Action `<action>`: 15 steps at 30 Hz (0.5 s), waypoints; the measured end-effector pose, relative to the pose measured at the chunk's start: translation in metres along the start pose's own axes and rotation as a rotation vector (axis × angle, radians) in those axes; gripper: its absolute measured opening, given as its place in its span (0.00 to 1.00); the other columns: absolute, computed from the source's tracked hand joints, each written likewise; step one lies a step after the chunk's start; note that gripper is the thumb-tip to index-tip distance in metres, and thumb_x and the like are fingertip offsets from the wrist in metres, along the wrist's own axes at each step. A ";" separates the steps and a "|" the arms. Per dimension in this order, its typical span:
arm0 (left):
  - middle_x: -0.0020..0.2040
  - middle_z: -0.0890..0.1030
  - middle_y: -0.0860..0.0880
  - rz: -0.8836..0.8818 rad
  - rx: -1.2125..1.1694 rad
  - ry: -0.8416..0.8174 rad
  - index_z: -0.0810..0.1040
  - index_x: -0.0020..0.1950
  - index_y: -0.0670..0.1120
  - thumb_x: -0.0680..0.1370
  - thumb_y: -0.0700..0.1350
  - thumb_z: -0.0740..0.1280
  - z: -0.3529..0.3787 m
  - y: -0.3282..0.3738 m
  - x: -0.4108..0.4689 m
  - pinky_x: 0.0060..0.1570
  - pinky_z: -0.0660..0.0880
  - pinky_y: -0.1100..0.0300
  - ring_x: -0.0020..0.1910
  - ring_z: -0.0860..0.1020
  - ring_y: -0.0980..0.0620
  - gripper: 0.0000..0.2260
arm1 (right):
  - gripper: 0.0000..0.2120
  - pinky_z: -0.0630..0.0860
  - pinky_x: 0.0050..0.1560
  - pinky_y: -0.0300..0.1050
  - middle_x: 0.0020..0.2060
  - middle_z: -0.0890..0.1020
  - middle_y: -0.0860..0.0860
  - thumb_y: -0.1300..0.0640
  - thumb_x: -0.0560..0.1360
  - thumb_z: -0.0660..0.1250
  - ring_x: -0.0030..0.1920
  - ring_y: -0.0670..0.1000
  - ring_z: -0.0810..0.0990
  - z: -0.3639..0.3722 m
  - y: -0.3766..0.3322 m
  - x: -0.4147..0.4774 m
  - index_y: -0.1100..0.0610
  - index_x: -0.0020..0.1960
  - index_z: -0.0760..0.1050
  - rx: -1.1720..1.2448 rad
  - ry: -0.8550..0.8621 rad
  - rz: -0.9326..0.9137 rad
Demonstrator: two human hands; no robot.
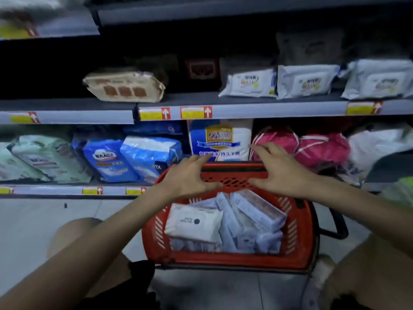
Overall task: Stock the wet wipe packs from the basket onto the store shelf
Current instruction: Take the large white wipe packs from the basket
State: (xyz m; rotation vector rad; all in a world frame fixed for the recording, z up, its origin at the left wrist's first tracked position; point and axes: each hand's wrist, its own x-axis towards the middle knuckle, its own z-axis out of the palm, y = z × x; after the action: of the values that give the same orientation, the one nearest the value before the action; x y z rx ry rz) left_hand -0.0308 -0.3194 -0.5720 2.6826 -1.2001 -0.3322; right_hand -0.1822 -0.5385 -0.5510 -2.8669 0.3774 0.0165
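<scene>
Fingers (201,161) spread wide on both hands, holding nothing, at the far rim of the red basket (233,175).
Left hand (190,175) and right hand (277,171) sit over that rim; wet wipe packs (194,222) are piled loose just below my fingers. Risk, my guess: leaning on the rim tips the basket and the slick packs slide out. Shelf (196,98) above my fingers is partly stocked. Dim aisle, pale tiled floor (44,211) beneath.

We see the basket (299,249) on the floor (67,211), near us, in front of the low shelf (55,190). Wet wipe packs (194,222) lie inside it. Our left hand (187,175) and right hand (279,168) are side by side at its far rim. Behind it, big bags (221,139) sit on that shelf. On the middle shelf (268,109) above, three packs (308,82) lie in a row at the right, and one wide pack (125,87) lies further left.
</scene>
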 end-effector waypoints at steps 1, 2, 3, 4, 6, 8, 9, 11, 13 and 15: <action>0.78 0.69 0.48 0.000 0.019 -0.065 0.58 0.83 0.56 0.66 0.79 0.62 0.018 -0.002 0.002 0.70 0.71 0.41 0.75 0.70 0.43 0.50 | 0.49 0.66 0.74 0.54 0.73 0.66 0.58 0.32 0.67 0.65 0.74 0.61 0.65 0.020 0.003 -0.003 0.53 0.81 0.57 0.009 -0.046 -0.003; 0.78 0.69 0.47 -0.003 0.032 -0.122 0.58 0.83 0.56 0.64 0.80 0.61 0.035 -0.004 0.004 0.70 0.71 0.41 0.75 0.69 0.41 0.52 | 0.48 0.66 0.74 0.53 0.73 0.66 0.58 0.32 0.68 0.65 0.74 0.60 0.65 0.039 0.006 -0.007 0.53 0.81 0.57 0.010 -0.084 -0.009; 0.77 0.69 0.46 -0.001 0.042 -0.171 0.58 0.83 0.56 0.64 0.80 0.61 0.051 -0.006 0.005 0.70 0.71 0.40 0.75 0.69 0.40 0.52 | 0.49 0.66 0.74 0.53 0.73 0.66 0.57 0.30 0.67 0.63 0.74 0.60 0.65 0.059 0.011 -0.009 0.53 0.81 0.57 0.006 -0.126 -0.018; 0.76 0.70 0.47 0.003 0.051 -0.211 0.59 0.83 0.57 0.65 0.79 0.62 0.067 -0.009 0.006 0.69 0.71 0.40 0.74 0.70 0.40 0.51 | 0.50 0.66 0.73 0.53 0.73 0.66 0.57 0.28 0.67 0.60 0.74 0.60 0.65 0.076 0.014 -0.013 0.53 0.81 0.57 -0.001 -0.164 -0.037; 0.75 0.71 0.47 0.008 0.040 -0.265 0.59 0.82 0.59 0.65 0.79 0.61 0.092 -0.014 0.005 0.67 0.72 0.41 0.73 0.71 0.40 0.49 | 0.52 0.67 0.72 0.55 0.73 0.67 0.56 0.25 0.65 0.55 0.73 0.60 0.66 0.109 0.022 -0.019 0.53 0.82 0.57 -0.020 -0.253 -0.095; 0.77 0.69 0.48 -0.001 0.046 -0.322 0.57 0.82 0.60 0.62 0.82 0.56 0.114 -0.022 0.007 0.69 0.70 0.41 0.74 0.69 0.40 0.52 | 0.52 0.68 0.71 0.56 0.72 0.69 0.56 0.25 0.65 0.53 0.73 0.60 0.68 0.131 0.027 -0.023 0.53 0.81 0.58 -0.021 -0.359 -0.116; 0.78 0.68 0.48 0.006 0.070 -0.357 0.56 0.83 0.59 0.62 0.83 0.55 0.123 -0.026 0.008 0.71 0.68 0.40 0.76 0.67 0.40 0.53 | 0.50 0.69 0.70 0.56 0.70 0.71 0.57 0.26 0.66 0.54 0.72 0.60 0.69 0.138 0.027 -0.024 0.53 0.80 0.60 -0.019 -0.399 -0.108; 0.80 0.66 0.48 0.059 0.159 -0.426 0.55 0.83 0.58 0.65 0.82 0.59 0.140 -0.034 0.011 0.73 0.65 0.38 0.77 0.65 0.40 0.52 | 0.43 0.70 0.68 0.57 0.69 0.72 0.57 0.31 0.70 0.60 0.70 0.60 0.71 0.146 0.024 -0.021 0.53 0.79 0.62 -0.038 -0.444 -0.113; 0.80 0.66 0.47 0.132 0.268 -0.457 0.55 0.84 0.56 0.68 0.79 0.64 0.152 -0.040 0.012 0.74 0.63 0.38 0.77 0.66 0.40 0.51 | 0.39 0.70 0.69 0.55 0.71 0.69 0.56 0.39 0.74 0.67 0.71 0.59 0.69 0.153 0.019 -0.020 0.53 0.79 0.60 -0.047 -0.434 -0.157; 0.79 0.66 0.47 0.182 0.326 -0.464 0.54 0.84 0.53 0.67 0.78 0.66 0.159 -0.045 0.012 0.73 0.63 0.39 0.76 0.66 0.41 0.53 | 0.39 0.68 0.71 0.51 0.72 0.67 0.55 0.41 0.76 0.68 0.72 0.58 0.67 0.156 0.021 -0.021 0.52 0.81 0.57 -0.096 -0.420 -0.206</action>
State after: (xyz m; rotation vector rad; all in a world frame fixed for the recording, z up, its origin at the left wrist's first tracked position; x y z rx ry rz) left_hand -0.0348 -0.3112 -0.7374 2.8214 -1.7487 -0.8301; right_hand -0.2045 -0.5139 -0.7065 -2.8755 -0.0015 0.6012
